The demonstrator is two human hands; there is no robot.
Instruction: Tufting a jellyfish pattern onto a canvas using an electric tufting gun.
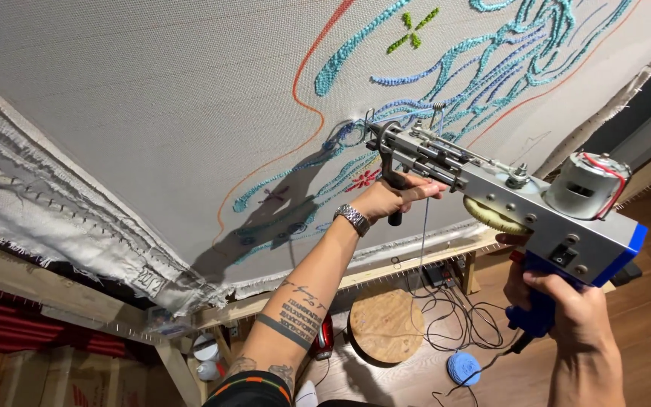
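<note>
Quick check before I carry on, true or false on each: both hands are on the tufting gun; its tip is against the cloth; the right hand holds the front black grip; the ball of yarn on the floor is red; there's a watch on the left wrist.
1. Both hands are on the tufting gun. True.
2. Its tip is against the stretched cloth. True: the needle end meets the fabric by the blue stitched lines.
3. The right hand holds the front black grip. False: the right hand holds the blue rear handle; the left hand holds the front black grip.
4. The ball of yarn on the floor is red. False: it is blue.
5. A watch is on the left wrist. True: a metal band shows there.
</note>
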